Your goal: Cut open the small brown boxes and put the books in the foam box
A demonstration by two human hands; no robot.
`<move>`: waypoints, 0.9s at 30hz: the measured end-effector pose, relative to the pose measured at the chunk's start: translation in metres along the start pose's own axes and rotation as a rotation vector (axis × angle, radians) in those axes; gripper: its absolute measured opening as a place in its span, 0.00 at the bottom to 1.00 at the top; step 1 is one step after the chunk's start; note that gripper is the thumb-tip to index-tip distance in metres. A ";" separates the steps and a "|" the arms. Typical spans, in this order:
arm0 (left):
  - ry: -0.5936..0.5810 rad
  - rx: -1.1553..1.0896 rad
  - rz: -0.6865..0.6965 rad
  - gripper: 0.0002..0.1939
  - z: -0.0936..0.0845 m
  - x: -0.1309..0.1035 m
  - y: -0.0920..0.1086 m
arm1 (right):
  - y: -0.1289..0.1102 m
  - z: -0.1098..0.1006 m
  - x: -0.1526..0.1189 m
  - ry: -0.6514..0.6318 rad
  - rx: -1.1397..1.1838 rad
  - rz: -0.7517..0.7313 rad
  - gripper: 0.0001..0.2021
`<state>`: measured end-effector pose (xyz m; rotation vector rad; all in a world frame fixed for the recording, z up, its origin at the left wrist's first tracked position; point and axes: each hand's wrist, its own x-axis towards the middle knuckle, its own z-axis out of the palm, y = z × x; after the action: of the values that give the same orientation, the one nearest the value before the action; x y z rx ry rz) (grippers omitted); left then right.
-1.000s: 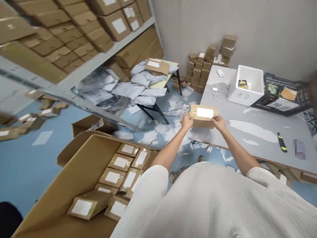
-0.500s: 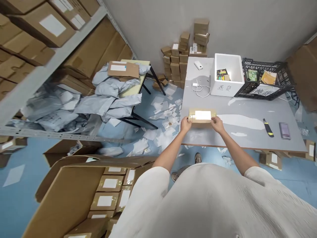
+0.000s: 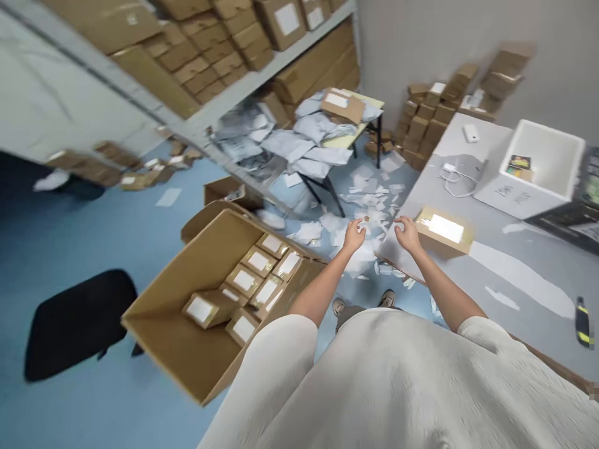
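Observation:
My left hand [image 3: 354, 236] is out past the table's left edge, above the paper-strewn floor, its fingers curled as in a pinch. Level with it, over the table's near left corner, my right hand [image 3: 407, 234] pinches in the same way. Something thin and pale seems to show at the fingertips of both hands, too faint against the scraps to name. Just right of my right hand, a small cardboard box [image 3: 440, 244] with a white label and shiny tape lies on the grey table [image 3: 500, 268]; neither hand grips it.
An open carton [image 3: 163, 340] on my left holds several labelled boxes. Paper scraps [image 3: 369, 193] litter the floor. On the table are a white bin [image 3: 524, 187], a cable [image 3: 461, 186] and a cutter knife [image 3: 583, 321]. A black chair [image 3: 82, 324] stands far left.
My view has swung left, bringing the open carton and chair into sight. Both hands have let go of the labelled box and moved left of it, off the table's edge.

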<state>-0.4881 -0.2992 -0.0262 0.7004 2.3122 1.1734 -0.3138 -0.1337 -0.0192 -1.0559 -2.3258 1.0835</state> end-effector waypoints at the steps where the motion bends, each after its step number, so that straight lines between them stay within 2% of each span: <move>1: 0.049 -0.003 -0.031 0.21 -0.020 -0.007 -0.014 | -0.015 0.020 0.001 -0.055 0.014 -0.037 0.17; 4: 0.188 -0.029 -0.124 0.20 -0.081 -0.033 -0.057 | -0.063 0.079 -0.004 -0.204 0.042 -0.143 0.16; 8: 0.325 -0.098 -0.253 0.19 -0.156 -0.078 -0.118 | -0.126 0.151 -0.028 -0.344 0.059 -0.265 0.15; 13: 0.439 -0.179 -0.339 0.21 -0.227 -0.140 -0.192 | -0.188 0.236 -0.069 -0.452 0.060 -0.349 0.15; 17: 0.510 -0.206 -0.436 0.22 -0.270 -0.182 -0.247 | -0.224 0.299 -0.102 -0.557 0.038 -0.373 0.15; 20: 0.562 -0.233 -0.504 0.21 -0.296 -0.209 -0.284 | -0.243 0.338 -0.122 -0.642 -0.003 -0.417 0.15; 23: 0.622 -0.276 -0.564 0.19 -0.315 -0.228 -0.315 | -0.256 0.371 -0.132 -0.724 -0.014 -0.472 0.15; 27: 0.717 -0.306 -0.649 0.19 -0.329 -0.243 -0.350 | -0.270 0.414 -0.137 -0.831 0.030 -0.512 0.14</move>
<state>-0.5790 -0.8250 -0.1002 -0.6515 2.4760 1.5318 -0.5967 -0.5576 -0.0772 0.0918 -2.9151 1.4958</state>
